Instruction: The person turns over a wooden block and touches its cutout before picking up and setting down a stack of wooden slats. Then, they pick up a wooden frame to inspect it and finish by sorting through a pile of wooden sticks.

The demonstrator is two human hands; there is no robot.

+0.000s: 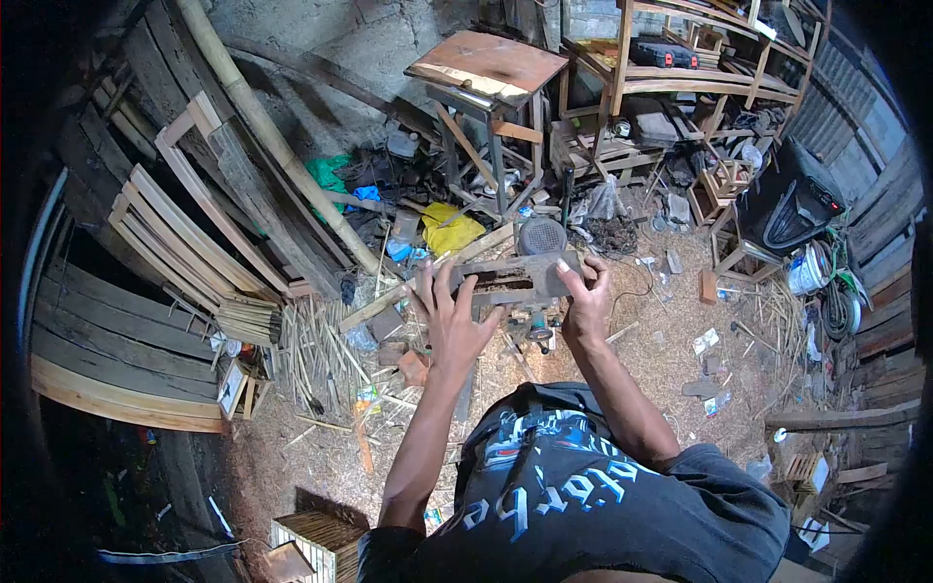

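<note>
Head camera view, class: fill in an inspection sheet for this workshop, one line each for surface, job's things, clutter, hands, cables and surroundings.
Surface: dirt floor strewn with sawdust and shavings.
Job's things: slotted wooden block held up in front of the person; grey round motor just behind it.
Clutter: bamboo splints, yellow bag, paper scraps, brick pieces.
Hands: left hand against the block's left end, fingers spread; right hand gripping its right end.
Cables: thin dark wire on the floor by the right hand; coiled hose at far right.
Surroundings: wooden frames leaning left, small table, shelving, black machine.
</note>
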